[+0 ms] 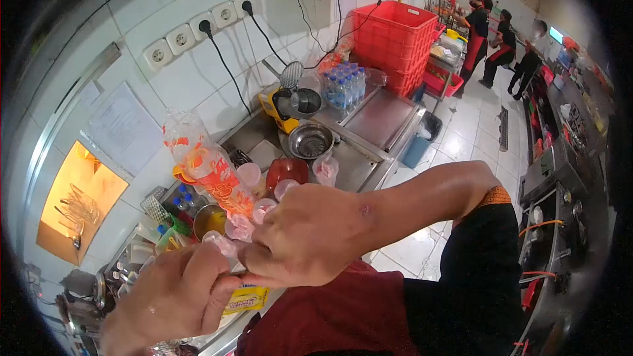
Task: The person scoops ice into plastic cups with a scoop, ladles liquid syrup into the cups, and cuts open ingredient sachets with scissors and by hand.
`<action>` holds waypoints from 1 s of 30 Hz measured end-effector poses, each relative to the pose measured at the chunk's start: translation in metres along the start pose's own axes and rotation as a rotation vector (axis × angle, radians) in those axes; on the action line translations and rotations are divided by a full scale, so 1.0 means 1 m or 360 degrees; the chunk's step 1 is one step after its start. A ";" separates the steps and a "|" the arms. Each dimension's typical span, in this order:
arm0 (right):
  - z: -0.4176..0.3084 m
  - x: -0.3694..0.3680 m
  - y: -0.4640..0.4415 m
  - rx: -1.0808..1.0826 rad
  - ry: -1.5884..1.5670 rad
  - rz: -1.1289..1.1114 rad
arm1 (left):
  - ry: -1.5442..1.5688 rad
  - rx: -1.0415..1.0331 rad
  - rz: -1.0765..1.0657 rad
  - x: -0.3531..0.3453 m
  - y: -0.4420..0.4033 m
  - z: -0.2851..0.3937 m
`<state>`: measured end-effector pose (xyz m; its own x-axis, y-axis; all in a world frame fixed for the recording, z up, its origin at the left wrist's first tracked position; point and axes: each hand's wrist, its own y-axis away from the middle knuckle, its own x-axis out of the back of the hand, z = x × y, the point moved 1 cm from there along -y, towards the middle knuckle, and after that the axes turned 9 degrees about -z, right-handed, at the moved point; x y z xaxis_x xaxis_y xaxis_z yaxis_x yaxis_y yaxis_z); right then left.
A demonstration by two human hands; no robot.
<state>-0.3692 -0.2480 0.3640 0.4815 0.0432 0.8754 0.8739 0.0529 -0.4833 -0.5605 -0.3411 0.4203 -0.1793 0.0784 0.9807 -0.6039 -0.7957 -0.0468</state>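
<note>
My left hand (175,290) and my right hand (310,231) meet above the counter, fingers pinched closed with their tips close together. What they grip, if anything, is hidden between the fingers. Just below them lies a yellow packet (247,299) with printed lettering. Several clear plastic cups with pinkish-white contents stand beyond my hands, among them one cup (239,227) beside my right knuckles and another cup (326,170) farther back. A red bowl (288,170) sits behind the cups. To the left is a metal pot (212,222) with yellow liquid.
Orange-printed plastic wrapping (211,168) leans near the wall. Farther back are a metal bowl (311,140), a yellow appliance (277,111), wrapped water bottles (344,86) and red crates (395,43). Several people work down the aisle (461,122).
</note>
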 end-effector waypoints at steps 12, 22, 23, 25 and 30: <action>0.001 -0.014 0.012 0.0361 -0.0522 -0.0448 | -0.0271 -0.0373 -0.0439 -0.009 0.011 0.003; 0.005 -0.123 -0.009 0.0273 -0.0607 -0.0540 | 0.1025 0.0017 0.0866 -0.187 0.064 -0.056; 0.000 -0.138 -0.010 0.0295 -0.0652 -0.0580 | 0.1160 0.0026 0.0892 -0.210 0.075 -0.060; -0.007 -0.171 -0.011 0.0174 -0.0645 -0.0642 | 0.1902 0.0134 0.1183 -0.255 0.089 -0.062; -0.027 -0.240 -0.015 -0.0015 -0.0851 -0.0935 | 0.2715 0.0545 0.1404 -0.357 0.129 -0.044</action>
<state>-0.4964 -0.2857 0.1618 -0.1540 0.4843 0.8612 0.9765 0.2073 0.0580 -0.6083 -0.4452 0.0561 -0.8680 -0.1049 -0.4854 0.1759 -0.9790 -0.1030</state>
